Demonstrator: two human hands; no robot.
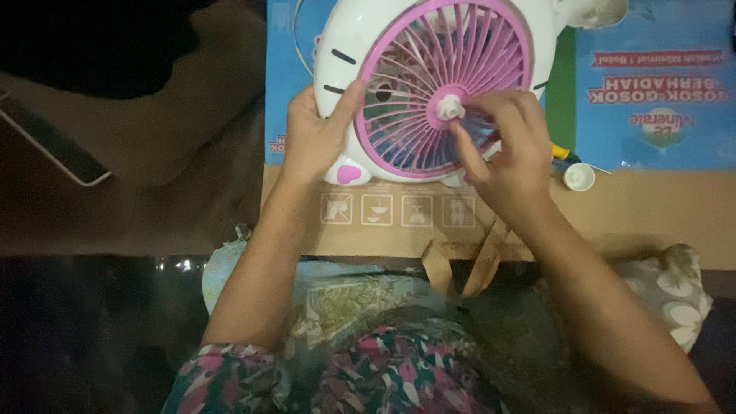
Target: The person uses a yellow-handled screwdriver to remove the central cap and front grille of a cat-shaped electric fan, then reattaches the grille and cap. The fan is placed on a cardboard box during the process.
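A white plastic cat-shaped fan with a pink round grille (pixel 429 84) lies on a flattened cardboard box (pixel 652 215), at its far edge. The left hand (pixel 314 134) grasps the fan's left rim. The right hand (pixel 510 149) pinches the grille's pink centre hub (pixel 451 107). A small white cap (pixel 579 177) sits just right.
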